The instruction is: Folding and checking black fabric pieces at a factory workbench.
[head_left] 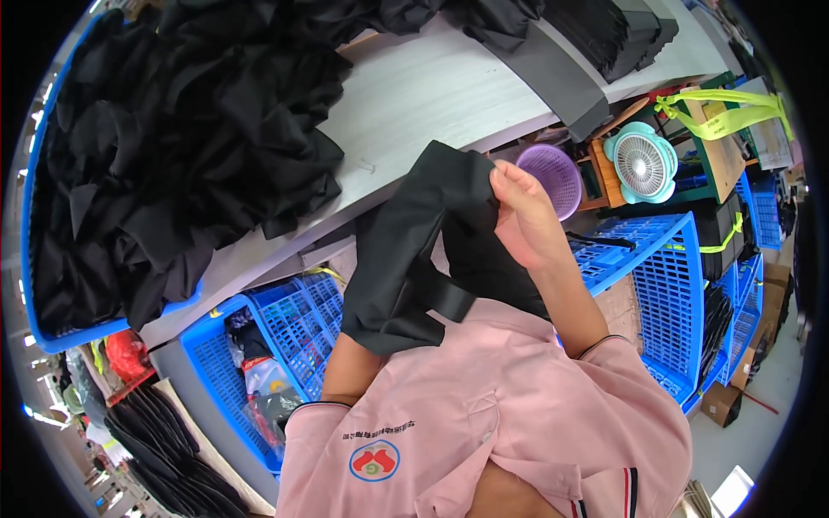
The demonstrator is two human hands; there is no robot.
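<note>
A black fabric piece hangs in front of my chest, folded, with a strip-like loop at its lower end. My right hand pinches its upper right edge between thumb and fingers. My left forearm goes up under the cloth, which covers my left hand and its fingers. Beyond the held piece runs the pale table. On its left side a big heap of black fabric pieces fills a blue tray.
Stacked black pieces lie at the table's far right, beside a grey strip overhanging the edge. Below stand a purple basket, a teal fan and blue crates on the right. Another blue crate holds bagged things at left.
</note>
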